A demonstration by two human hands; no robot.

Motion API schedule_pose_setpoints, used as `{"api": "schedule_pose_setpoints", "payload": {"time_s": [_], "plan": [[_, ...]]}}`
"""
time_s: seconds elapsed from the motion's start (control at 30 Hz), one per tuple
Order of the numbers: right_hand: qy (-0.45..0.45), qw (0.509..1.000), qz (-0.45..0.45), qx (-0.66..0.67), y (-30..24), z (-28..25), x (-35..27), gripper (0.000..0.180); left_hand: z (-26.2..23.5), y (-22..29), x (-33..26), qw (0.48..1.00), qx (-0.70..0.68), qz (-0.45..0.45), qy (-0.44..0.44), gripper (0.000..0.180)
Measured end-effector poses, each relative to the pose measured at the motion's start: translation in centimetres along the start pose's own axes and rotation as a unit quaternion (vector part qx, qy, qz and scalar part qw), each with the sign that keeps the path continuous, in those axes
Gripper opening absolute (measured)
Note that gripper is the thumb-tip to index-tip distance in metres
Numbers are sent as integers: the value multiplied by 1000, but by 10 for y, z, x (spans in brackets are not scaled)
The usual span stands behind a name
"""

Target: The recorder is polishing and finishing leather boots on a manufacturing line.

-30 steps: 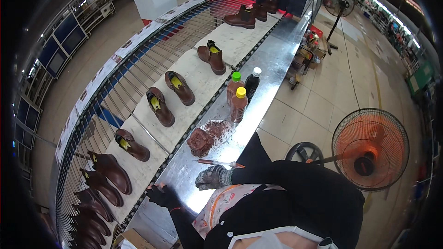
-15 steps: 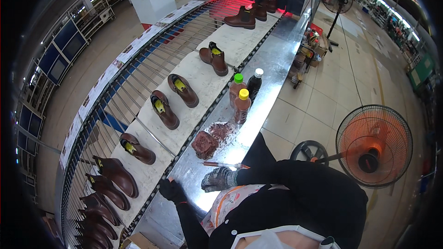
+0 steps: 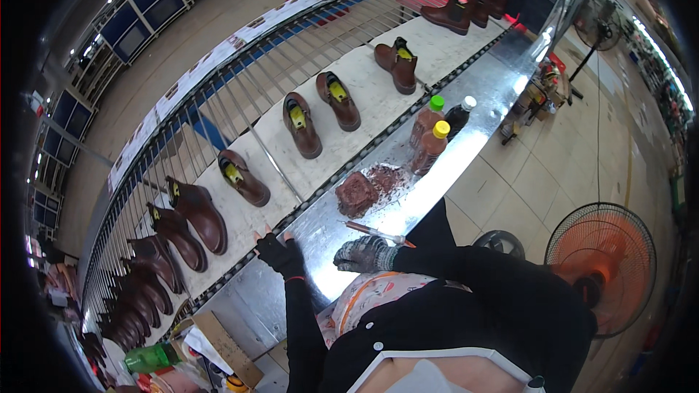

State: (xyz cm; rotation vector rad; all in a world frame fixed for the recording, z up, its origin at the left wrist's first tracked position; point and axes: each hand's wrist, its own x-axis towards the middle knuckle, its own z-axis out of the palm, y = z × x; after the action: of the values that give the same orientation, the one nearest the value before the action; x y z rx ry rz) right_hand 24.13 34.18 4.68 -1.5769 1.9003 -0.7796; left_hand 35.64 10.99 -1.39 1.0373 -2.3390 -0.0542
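Left hand in black fingerless glove, fingers spread, holding nothing, resting at far edge of shiny steel desk where white conveyor pallets begin. Right hand in grey knit glove, curled on desk; cannot tell if gripping. Thin brush with pale handle lies just beyond right hand, apart. Dark brown polish block farther out. Nearest brown leather shoe with yellow insert left of left hand, on conveyor.
Risk: left fingers at belt edge could catch; sleeve sweep may knock brush off desk.
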Motion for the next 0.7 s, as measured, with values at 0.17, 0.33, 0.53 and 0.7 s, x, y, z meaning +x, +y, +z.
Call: {"api": "schedule_pose_setpoints", "payload": {"time_s": [0.17, 0.33, 0.53, 0.7], "plan": [[-13, 1000, 16, 7, -2, -3, 1, 38, 4, -1, -1, 1000, 21, -4, -10, 68], [-30, 999, 14, -9, -9, -7, 6, 36, 1, 1, -1, 999, 13, -21, -37, 61], [-43, 999, 9, -22, -14, -12, 9, 35, -6, 6, 5, 998, 35, -28, -53, 52], [-40, 999, 15, -12, -13, -10, 8, 35, -7, 7, 6, 995, 43, -31, -80, 47]]}}
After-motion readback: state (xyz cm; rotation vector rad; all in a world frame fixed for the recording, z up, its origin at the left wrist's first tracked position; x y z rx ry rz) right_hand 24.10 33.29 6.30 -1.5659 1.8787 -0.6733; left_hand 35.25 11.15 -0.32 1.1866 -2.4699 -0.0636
